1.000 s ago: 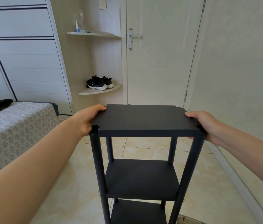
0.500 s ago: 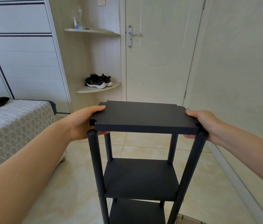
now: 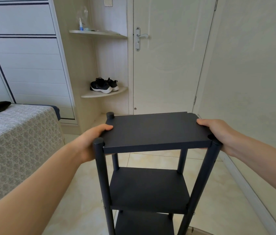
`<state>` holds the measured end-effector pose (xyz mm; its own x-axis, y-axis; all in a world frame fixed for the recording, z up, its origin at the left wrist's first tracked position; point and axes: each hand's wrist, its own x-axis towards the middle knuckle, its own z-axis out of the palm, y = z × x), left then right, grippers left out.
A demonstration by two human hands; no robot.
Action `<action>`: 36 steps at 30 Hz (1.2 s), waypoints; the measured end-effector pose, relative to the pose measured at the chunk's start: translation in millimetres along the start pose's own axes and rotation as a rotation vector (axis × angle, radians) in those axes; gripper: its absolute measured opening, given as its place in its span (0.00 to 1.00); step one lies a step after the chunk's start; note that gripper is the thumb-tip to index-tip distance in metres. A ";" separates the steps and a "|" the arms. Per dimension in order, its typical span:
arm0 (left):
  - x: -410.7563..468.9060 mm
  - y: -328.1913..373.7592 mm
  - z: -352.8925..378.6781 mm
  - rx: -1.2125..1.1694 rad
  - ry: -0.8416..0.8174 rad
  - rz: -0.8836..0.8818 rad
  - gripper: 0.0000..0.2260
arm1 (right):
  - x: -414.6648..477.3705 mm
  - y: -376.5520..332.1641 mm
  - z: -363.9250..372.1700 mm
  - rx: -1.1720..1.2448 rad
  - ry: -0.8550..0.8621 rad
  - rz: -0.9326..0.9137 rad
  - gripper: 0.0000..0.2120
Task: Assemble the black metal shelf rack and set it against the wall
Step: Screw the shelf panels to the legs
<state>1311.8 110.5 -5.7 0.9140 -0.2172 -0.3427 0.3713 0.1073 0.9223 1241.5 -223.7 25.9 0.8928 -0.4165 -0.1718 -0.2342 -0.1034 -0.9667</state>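
Left fingers: thumb [image 3: 105, 128] lies flat on the top panel's 9 o'clock edge; the other fingers are hidden beneath the panel. Grip closed on that edge.
Right fingers: thumb [image 3: 202, 122] on top at the 3 o'clock edge; fingertips just show under the panel near the front right post. Also clamped on the panel.
Left hand [image 3: 89, 143]: beside the front left post [image 3: 102, 175], wrist partly behind it.
Right hand [image 3: 218, 134]: wraps the panel edge just behind the front right post [image 3: 201, 180]; palm covers that corner.
Top panel [image 3: 154, 131]: matte black, held between both hands, tilted, its 9 o'clock side lower. The two left post tops stand proud of it; rear left cap [image 3: 110, 115] clear above the corner notch.
Shelf rack [image 3: 149, 189]: upright on the tiled floor [image 3: 76, 192], centre frame, near the wall [image 3: 256, 82] at 3 o'clock but apart from it.
Hidden/cut off: rack's feet and lowest shelf run out at 6 o'clock; rear right corner seating cannot be told; small items on the upper corner shelf [image 3: 98, 33] at 11 o'clock too small to identify.
Surroundings: shoes [image 3: 103, 84] on the lower corner shelf, closed door [image 3: 166, 65] at 12 o'clock, bed [image 3: 15, 138] at 9 o'clock.
Change from 0.5 s earlier: the panel's left side has dropped onto the left posts, which now poke through; before, it sat above the front left post.
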 end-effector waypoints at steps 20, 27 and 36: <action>1.6 -21.4 -2.8 -0.227 0.064 0.099 0.14 | 16.3 11.0 -7.3 0.048 -0.103 0.125 0.10; -0.9 -25.8 0.2 -0.204 0.039 0.085 0.15 | 17.6 22.5 -12.3 0.125 -0.172 0.210 0.12; -0.6 -28.5 -1.3 -0.208 0.057 0.045 0.14 | 21.8 33.0 -10.0 0.138 -0.195 0.244 0.12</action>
<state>1300.9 108.8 -32.0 0.9358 -0.1532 -0.3175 0.3508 0.3148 0.8820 1249.4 -245.2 -7.9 0.8769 -0.2317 -0.4211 -0.4074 0.1066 -0.9070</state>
